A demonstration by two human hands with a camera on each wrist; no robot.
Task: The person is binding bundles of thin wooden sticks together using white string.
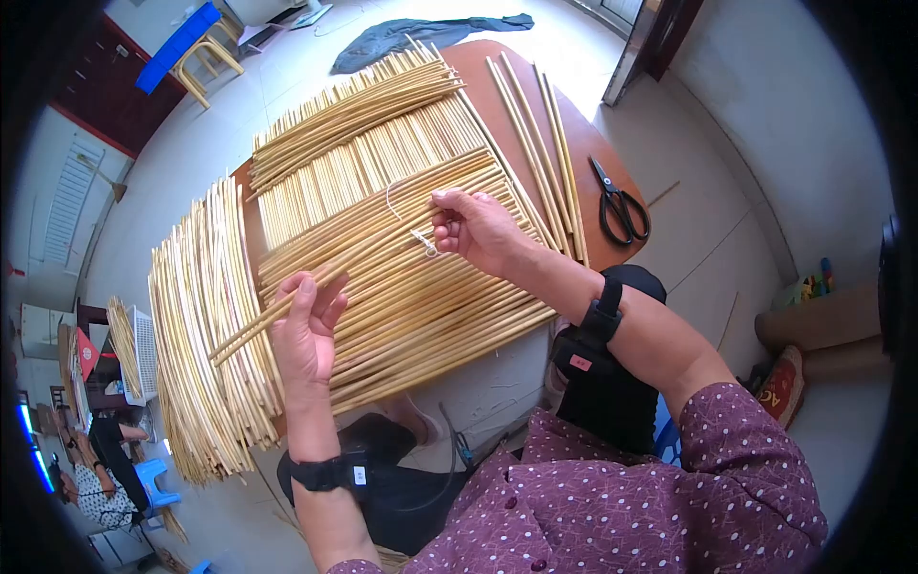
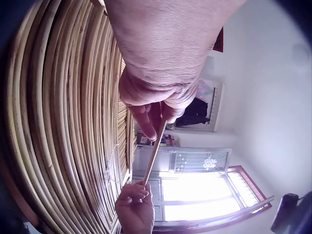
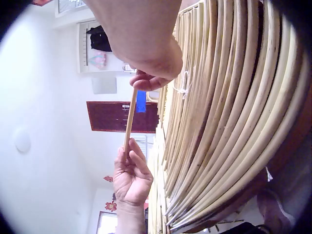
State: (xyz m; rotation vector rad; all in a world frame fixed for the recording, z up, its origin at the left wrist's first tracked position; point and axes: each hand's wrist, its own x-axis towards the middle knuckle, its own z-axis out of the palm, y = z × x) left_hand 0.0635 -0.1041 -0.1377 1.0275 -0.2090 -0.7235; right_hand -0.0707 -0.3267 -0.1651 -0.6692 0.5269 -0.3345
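Observation:
Both hands hold one thin tan stick slantwise above a row of similar sticks. The left hand pinches it toward its lower left end, thumb against the fingers. The right hand grips the upper right end between thumb and curled fingers. Beside the right fingertips a white string lies looped over the row. In the left wrist view the stick spans from the left hand to the right hand. The right wrist view shows the stick held between both hands as well.
A bundle of sticks lies across the far part of the mat on the brown table. More sticks are heaped at the left. Black scissors and several loose sticks lie at the right. A blue-topped stand is farther off.

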